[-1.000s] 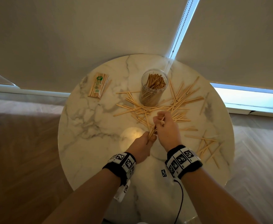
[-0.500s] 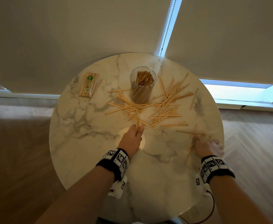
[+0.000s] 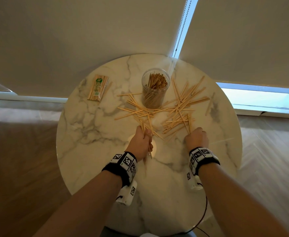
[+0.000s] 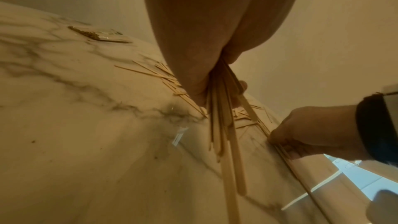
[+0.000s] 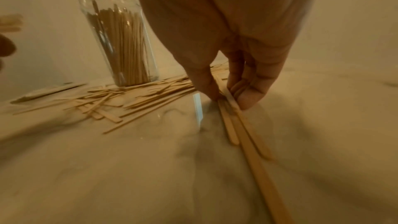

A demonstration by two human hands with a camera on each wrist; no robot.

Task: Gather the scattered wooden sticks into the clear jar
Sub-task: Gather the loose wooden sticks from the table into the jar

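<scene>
From the head view I see my right hand, away at the surface edge half a second ago, back near the clear jar, while my left hand grips its bundle, and the right wrist view shows fingers pinching a few wooden sticks, so collecting continues.

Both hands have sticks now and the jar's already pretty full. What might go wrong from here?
1. The left hand grips an uneven bundle of sticks, ends staggered and splayed; some may slip out when lifted.
2. The clear jar looks packed, with loose sticks lying against its base; pushing another bundle in could tip it or spill some out.
3. The right hand only pinches a few flat sticks against the marble table; that pinch might drop one.
</scene>
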